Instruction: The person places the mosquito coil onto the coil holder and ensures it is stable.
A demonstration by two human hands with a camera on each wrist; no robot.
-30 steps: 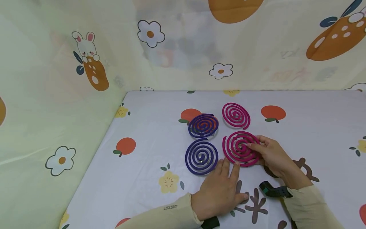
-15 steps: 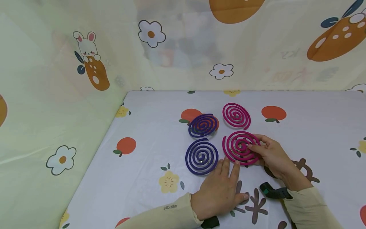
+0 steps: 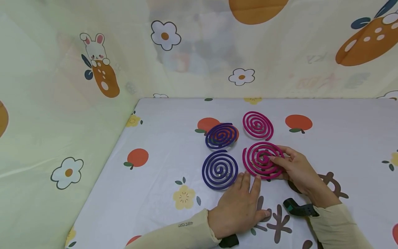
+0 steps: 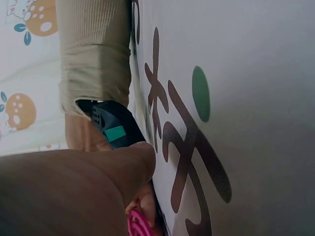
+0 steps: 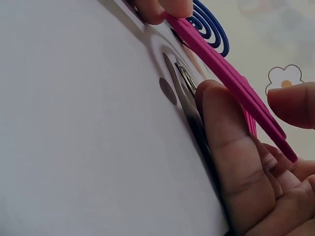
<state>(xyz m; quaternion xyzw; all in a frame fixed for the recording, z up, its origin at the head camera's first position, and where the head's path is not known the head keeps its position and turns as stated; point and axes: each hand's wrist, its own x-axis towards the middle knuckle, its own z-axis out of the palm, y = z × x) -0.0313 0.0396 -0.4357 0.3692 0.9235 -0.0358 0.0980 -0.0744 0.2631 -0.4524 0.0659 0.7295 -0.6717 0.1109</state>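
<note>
Several spiral mosquito coils are grouped on the table. My right hand [image 3: 298, 169] holds the near pink coil [image 3: 263, 159] by its right side, thumb above and fingers beneath. In the right wrist view this pink coil [image 5: 231, 86] tilts up off the table, over a small metal stand [image 5: 186, 74]. Palm down, my left hand [image 3: 237, 205] rests on the cloth, its straight fingertips at the pink coil's near-left edge and beside the near blue coil [image 3: 219, 171]. Behind lie a far blue coil [image 3: 221, 135], tilted, and a far pink coil [image 3: 257, 126].
A white cloth [image 3: 168, 131] printed with fruit, flowers and brown figures covers the table. Patterned curtains [image 3: 199, 52] rise at the back and left. A dark wrist strap [image 3: 300, 207] sits at the right cuff, and another dark piece [image 3: 229, 241] is under the left cuff.
The near edge of the held pink coil has risen very slightly since a second ago. Both hands stay almost in place, and the other coils lie as before.
</note>
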